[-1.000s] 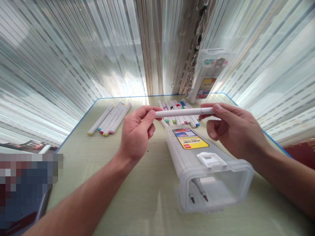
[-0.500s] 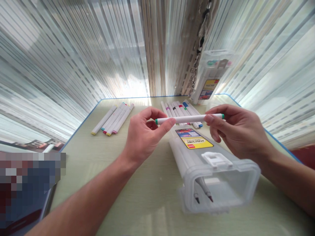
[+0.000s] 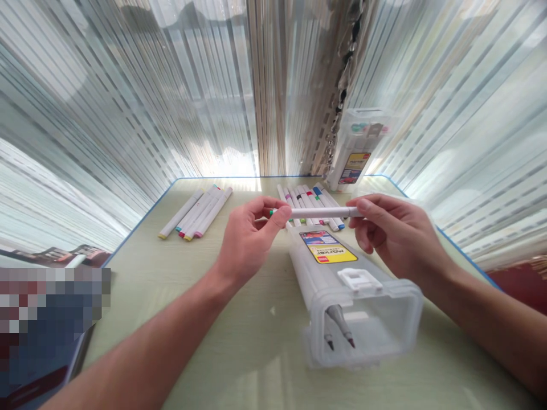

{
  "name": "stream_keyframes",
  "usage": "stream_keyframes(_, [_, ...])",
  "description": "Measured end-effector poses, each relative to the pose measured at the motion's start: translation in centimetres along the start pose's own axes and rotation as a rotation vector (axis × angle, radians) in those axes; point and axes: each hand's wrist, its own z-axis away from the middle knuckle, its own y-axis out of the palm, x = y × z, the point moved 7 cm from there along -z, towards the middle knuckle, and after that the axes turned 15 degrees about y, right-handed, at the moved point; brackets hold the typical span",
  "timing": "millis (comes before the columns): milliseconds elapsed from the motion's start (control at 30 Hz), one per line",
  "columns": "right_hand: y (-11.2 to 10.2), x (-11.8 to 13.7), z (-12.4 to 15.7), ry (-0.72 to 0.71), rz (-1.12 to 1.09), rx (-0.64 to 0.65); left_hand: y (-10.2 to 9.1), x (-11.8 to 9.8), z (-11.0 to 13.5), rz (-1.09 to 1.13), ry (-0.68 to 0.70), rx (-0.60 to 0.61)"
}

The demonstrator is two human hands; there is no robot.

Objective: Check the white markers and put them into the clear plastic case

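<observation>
My left hand [image 3: 248, 242] pinches the green-tipped end of a white marker [image 3: 320, 213] between thumb and fingers. On the marker's other end my right hand [image 3: 391, 228] is closed, its fingers covering that tip. The marker lies level across the view, above a clear plastic marker case [image 3: 301, 279]. This case rests on its side with its open mouth towards me and a white latch on top. Inside show two pens [image 3: 339, 327] with dark, pointed tips.
Several white markers [image 3: 196, 213] lie at the left back of the green table [image 3: 171, 319], and more markers [image 3: 310, 196] behind the case. A second marker case [image 3: 359, 142] stands upright at the back right, near the string curtain [image 3: 205, 102].
My right hand has shifted left and further along the marker, hiding its right green end. My left hand stays on the other end. The view has tilted slightly.
</observation>
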Motion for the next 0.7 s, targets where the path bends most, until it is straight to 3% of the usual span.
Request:
stream_keyframes(267, [0.16, 0.05, 0.23, -0.028, 0.078, 0.005, 0.39, 1.15, 0.38, -0.071, -0.107, 0.095])
stream_keyframes(500, [0.62, -0.29, 0.18, 0.011, 0.190, -0.003, 0.39, 0.78, 0.47, -0.061, -0.088, 0.085])
stream_keyframes(700, [0.59, -0.69, 0.05, 0.067, 0.101, 0.040, 0.36, 0.82, 0.42, 0.029, -0.096, 0.059])
